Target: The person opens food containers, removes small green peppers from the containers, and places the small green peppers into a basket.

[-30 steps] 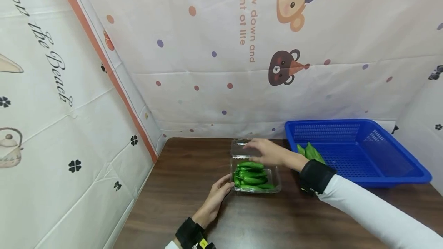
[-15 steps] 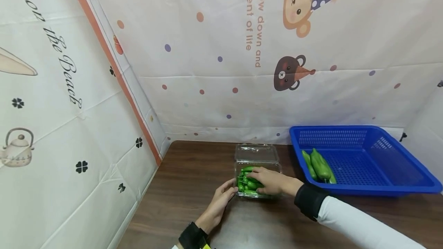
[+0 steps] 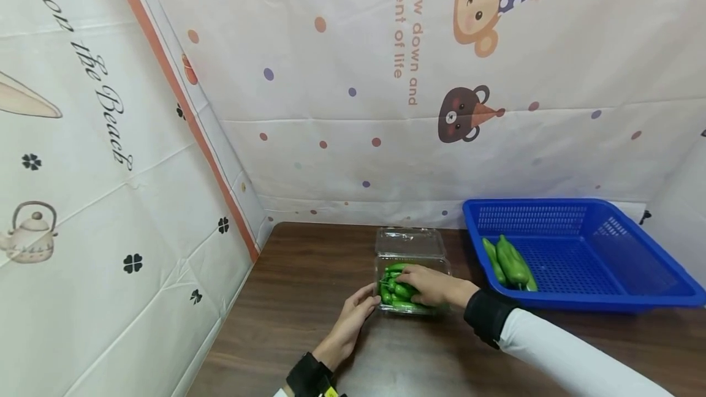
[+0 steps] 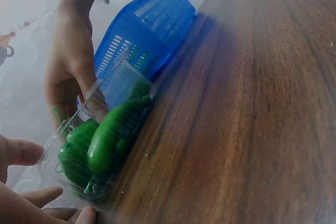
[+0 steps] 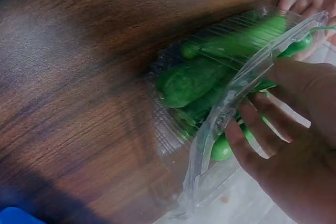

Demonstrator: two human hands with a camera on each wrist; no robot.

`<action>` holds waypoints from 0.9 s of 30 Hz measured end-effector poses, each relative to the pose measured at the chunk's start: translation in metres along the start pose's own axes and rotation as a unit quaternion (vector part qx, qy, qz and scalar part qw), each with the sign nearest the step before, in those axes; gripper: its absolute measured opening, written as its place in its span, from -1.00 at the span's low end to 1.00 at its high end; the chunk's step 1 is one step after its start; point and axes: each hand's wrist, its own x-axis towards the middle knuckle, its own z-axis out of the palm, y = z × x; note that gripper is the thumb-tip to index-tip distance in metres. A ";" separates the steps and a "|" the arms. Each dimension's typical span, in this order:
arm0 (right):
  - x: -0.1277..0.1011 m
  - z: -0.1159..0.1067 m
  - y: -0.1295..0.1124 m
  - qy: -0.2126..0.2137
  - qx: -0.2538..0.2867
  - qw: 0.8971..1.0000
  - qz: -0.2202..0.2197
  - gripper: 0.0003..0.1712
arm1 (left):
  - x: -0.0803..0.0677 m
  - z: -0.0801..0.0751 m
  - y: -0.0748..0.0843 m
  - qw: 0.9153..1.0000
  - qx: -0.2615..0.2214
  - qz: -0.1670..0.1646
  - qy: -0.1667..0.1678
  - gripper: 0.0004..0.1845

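On table (image 3: 309, 299): 1 clear box (image 3: 410, 262) w/ peppers (image 3: 398, 291) (2 hands).

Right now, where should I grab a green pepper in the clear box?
Pinch the top pepper around its middle, coming straight down from above. The clear box is open only at the top; its walls block the sides. The peppers lie flat, packed side by side. The left hand steadies the box; the right hand reaches in.
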 end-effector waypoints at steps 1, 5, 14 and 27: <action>0.001 0.000 0.000 0.000 0.005 1.000 0.002 -0.47 | 0.000 0.000 0.000 1.000 -0.002 -0.001 0.000 -0.36; 0.002 0.002 0.001 0.002 0.017 1.000 0.018 -0.44 | 0.000 0.000 0.000 1.000 -0.001 0.000 0.001 -0.37; 0.001 0.003 -0.001 0.026 -0.016 0.999 0.032 -0.46 | 0.000 0.001 -0.001 1.000 0.000 -0.003 0.007 -0.38; 0.003 0.007 0.004 0.053 0.004 0.997 0.050 -0.45 | 0.003 0.002 0.001 1.000 -0.007 -0.016 0.011 -0.37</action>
